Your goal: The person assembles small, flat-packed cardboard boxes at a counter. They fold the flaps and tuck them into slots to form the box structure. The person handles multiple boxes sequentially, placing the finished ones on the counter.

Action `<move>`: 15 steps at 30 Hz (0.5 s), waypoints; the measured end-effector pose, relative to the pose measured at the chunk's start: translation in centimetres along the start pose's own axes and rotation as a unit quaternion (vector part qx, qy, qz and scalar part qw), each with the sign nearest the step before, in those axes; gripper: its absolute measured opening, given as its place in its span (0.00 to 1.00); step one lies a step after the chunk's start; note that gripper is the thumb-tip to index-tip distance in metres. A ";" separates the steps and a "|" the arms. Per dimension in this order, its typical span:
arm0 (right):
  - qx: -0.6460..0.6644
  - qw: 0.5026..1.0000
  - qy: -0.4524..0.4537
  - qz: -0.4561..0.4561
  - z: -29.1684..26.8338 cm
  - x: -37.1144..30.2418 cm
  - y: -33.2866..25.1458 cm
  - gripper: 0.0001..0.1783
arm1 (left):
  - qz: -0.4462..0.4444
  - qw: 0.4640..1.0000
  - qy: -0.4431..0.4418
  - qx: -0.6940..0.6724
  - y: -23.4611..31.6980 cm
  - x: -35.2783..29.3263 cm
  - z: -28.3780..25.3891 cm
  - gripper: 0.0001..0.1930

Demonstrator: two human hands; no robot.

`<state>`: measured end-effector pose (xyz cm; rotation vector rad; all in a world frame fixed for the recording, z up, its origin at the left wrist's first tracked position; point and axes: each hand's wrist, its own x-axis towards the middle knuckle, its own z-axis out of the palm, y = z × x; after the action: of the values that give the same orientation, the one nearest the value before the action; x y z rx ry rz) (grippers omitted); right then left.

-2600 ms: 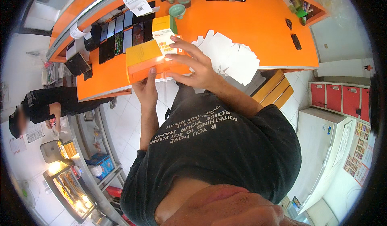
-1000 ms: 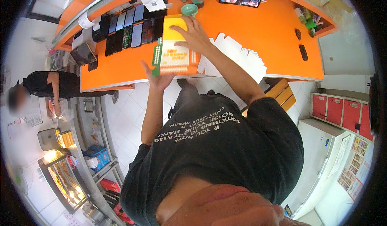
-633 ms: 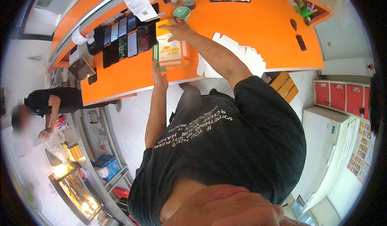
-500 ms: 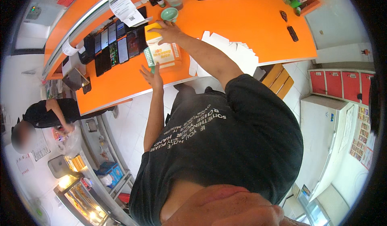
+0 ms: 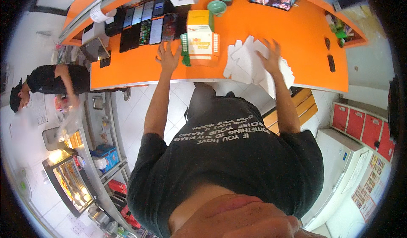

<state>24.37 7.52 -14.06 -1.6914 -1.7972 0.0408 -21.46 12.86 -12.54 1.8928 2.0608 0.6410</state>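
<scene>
Orange counter (image 5: pixel 140 64): left hand (image 5: pixel 168 57) flat, empty, at 9 o'clock of the standing box (image 5: pixel 200 36); right hand (image 5: pixel 270 55) spread on flat cardboard sheets (image 5: pixel 248 62), gripping nothing. A nudge could topple the box.

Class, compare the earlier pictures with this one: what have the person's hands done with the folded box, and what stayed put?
Both hands let go of the folded orange box, which now stands on the orange counter. The left hand rests flat beside it; the right hand moved right onto the flat white box blanks. The row of phones and green cup stayed.
</scene>
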 end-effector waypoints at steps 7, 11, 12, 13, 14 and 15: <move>-0.111 0.975 0.015 0.192 -8.8 -9.6 2.7 0.31 | -0.117 0.992 -0.030 0.045 -4.7 16.3 -1.5 0.31; -0.105 0.965 0.001 0.242 -7.4 -13.2 -0.4 0.29 | -0.143 0.985 -0.079 0.056 -6.6 23.9 0.3 0.28; -0.112 0.962 -0.007 0.248 -6.7 -14.0 -1.5 0.29 | -0.148 0.984 -0.085 0.060 -6.8 25.3 0.6 0.28; -0.117 0.960 -0.018 0.255 -6.4 -14.6 -2.4 0.27 | -0.144 0.983 -0.097 0.064 -6.5 26.2 0.9 0.28; -0.110 0.956 -0.025 0.271 -6.2 -14.6 -3.9 0.27 | -0.145 0.982 -0.102 0.071 -7.1 27.3 1.3 0.28; -0.102 0.952 -0.032 0.287 -6.1 -14.4 -5.4 0.27 | -0.146 0.980 -0.108 0.077 -8.0 28.4 1.9 0.28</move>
<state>21.75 -8.77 -13.11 -2.3376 -1.3286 0.1649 -30.61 40.84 -15.38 1.6032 2.2345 0.2017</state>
